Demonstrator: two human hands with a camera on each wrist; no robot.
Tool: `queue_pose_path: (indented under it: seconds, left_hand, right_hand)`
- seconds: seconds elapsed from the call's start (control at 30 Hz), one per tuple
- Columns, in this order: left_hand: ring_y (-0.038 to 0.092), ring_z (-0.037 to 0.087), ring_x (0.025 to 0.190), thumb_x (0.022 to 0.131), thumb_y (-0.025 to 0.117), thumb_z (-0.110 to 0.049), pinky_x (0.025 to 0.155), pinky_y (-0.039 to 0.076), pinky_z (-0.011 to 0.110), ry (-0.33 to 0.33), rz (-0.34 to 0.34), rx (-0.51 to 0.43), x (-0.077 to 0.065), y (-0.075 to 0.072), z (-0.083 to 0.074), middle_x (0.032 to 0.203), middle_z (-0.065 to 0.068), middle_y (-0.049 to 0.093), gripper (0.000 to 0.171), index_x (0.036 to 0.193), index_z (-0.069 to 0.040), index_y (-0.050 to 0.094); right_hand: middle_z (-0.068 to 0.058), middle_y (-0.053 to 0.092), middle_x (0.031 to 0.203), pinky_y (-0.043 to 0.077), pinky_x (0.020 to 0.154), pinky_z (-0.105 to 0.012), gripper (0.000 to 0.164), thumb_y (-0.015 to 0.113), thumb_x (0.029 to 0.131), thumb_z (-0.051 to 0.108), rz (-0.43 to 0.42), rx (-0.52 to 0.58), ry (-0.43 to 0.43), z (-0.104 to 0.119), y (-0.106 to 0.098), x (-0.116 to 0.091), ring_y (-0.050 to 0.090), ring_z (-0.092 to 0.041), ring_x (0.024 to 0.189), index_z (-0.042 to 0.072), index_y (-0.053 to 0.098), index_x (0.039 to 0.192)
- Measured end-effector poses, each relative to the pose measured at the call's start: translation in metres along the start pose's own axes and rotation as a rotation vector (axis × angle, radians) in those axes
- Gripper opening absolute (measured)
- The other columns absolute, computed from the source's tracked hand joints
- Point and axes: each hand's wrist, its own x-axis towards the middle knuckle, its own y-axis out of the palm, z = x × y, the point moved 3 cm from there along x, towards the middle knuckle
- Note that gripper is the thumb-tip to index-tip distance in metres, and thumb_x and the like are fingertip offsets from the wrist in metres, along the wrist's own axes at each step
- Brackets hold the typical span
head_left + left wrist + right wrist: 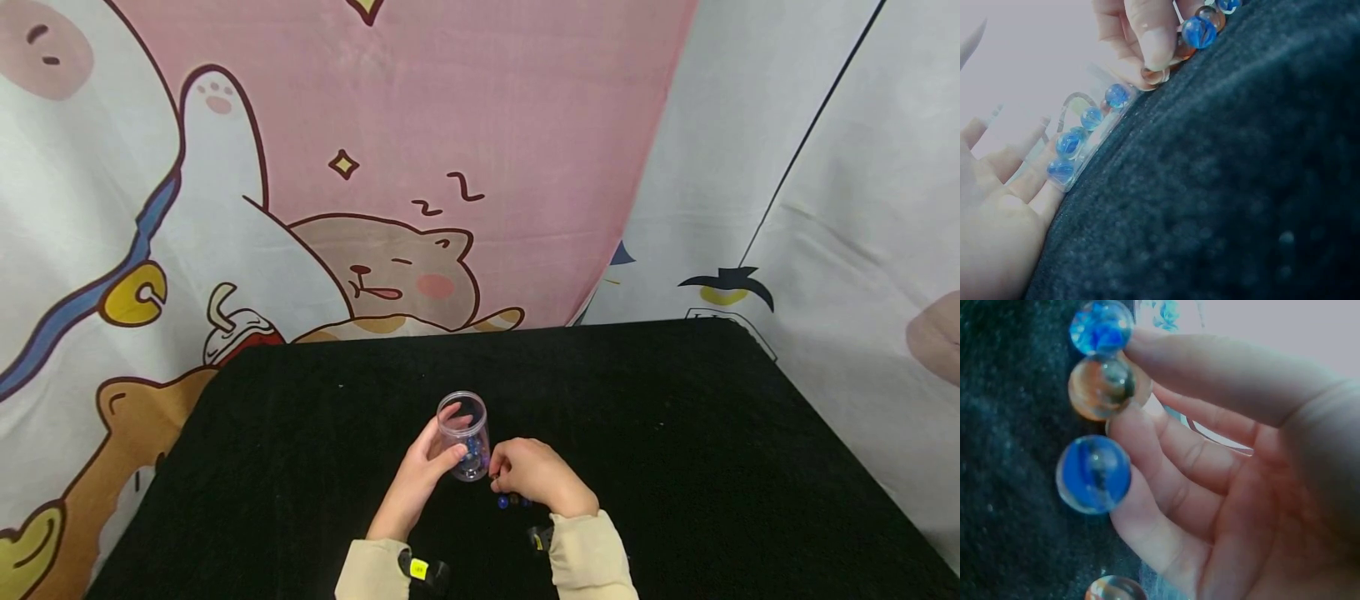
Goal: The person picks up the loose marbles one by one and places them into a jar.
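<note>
My left hand grips a clear jar with fingers and thumb around its side. The jar stands upright, with blue marbles inside near its bottom. Right beside the jar, my right hand is low over the cloth, pinching an amber marble between thumb and fingertips. Close under that hand lie more loose marbles: a blue marble, an orange marble and a speckled blue marble. Another orange-streaked marble shows partly at the bottom edge of the right wrist view.
A black cloth covers the table under both hands. Behind the table hangs a pink and white curtain printed with cartoon animals. Dark wrist straps sit at the cream sleeves.
</note>
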Motion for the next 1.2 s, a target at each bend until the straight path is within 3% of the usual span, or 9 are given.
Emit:
queue_pose_path:
  seconds: [0.2,0.37,0.53,0.73,0.9,1.2]
  left_hand:
    - [0.038,0.022,0.123,0.090,0.053,-0.023,0.098,0.025,0.056,0.004,0.001,-0.011,0.000,0.000,0.001,0.136,0.005,0.040,0.051,0.136,-0.027,0.031]
    - [0.039,0.021,0.123,0.090,0.051,-0.018,0.098,0.025,0.056,0.031,0.000,-0.024,0.005,-0.003,0.014,0.134,0.003,0.042,0.049,0.135,-0.029,0.033]
    - [0.039,0.019,0.123,0.090,0.052,-0.022,0.098,0.025,0.056,0.050,-0.006,-0.009,0.010,-0.006,0.027,0.134,0.001,0.043,0.052,0.137,-0.026,0.031]
    - [0.039,0.020,0.122,0.090,0.052,-0.024,0.097,0.025,0.057,0.056,-0.008,-0.007,0.011,-0.006,0.030,0.133,0.000,0.043,0.054,0.138,-0.023,0.029]
    - [0.039,0.020,0.123,0.090,0.052,-0.025,0.097,0.026,0.057,0.052,-0.006,-0.003,0.010,-0.006,0.028,0.133,0.001,0.043,0.053,0.138,-0.024,0.029]
    - [0.039,0.024,0.123,0.091,0.051,-0.021,0.097,0.025,0.058,0.056,0.003,-0.008,0.001,-0.001,0.005,0.135,0.009,0.041,0.050,0.136,-0.025,0.032]
  right_hand:
    - [0.005,0.054,0.068,0.042,0.053,-0.029,0.006,0.066,0.077,0.019,-0.009,-0.005,0.009,-0.001,-0.001,0.001,0.051,-0.013,0.057,0.017,0.061,0.080]
    - [0.004,0.054,0.068,0.043,0.054,-0.029,0.008,0.066,0.078,0.020,-0.011,0.009,0.016,-0.003,-0.002,0.002,0.052,-0.013,0.058,0.016,0.060,0.082]
    - [0.003,0.055,0.068,0.043,0.054,-0.030,0.008,0.065,0.079,0.021,-0.025,0.026,0.017,-0.005,-0.003,0.003,0.052,-0.013,0.058,0.017,0.060,0.082]
    - [0.004,0.055,0.068,0.043,0.053,-0.029,0.008,0.061,0.082,0.025,-0.062,0.044,0.016,-0.004,-0.005,0.002,0.052,-0.013,0.057,0.018,0.058,0.082]
    - [0.004,0.054,0.070,0.043,0.052,-0.028,0.008,0.058,0.085,0.025,-0.158,0.066,0.001,-0.004,-0.011,0.002,0.051,-0.012,0.058,0.018,0.058,0.087]
    - [0.007,0.054,0.074,0.043,0.056,-0.026,0.009,0.056,0.087,0.029,-0.307,0.075,-0.030,-0.002,-0.018,0.001,0.051,-0.011,0.062,0.021,0.058,0.091]
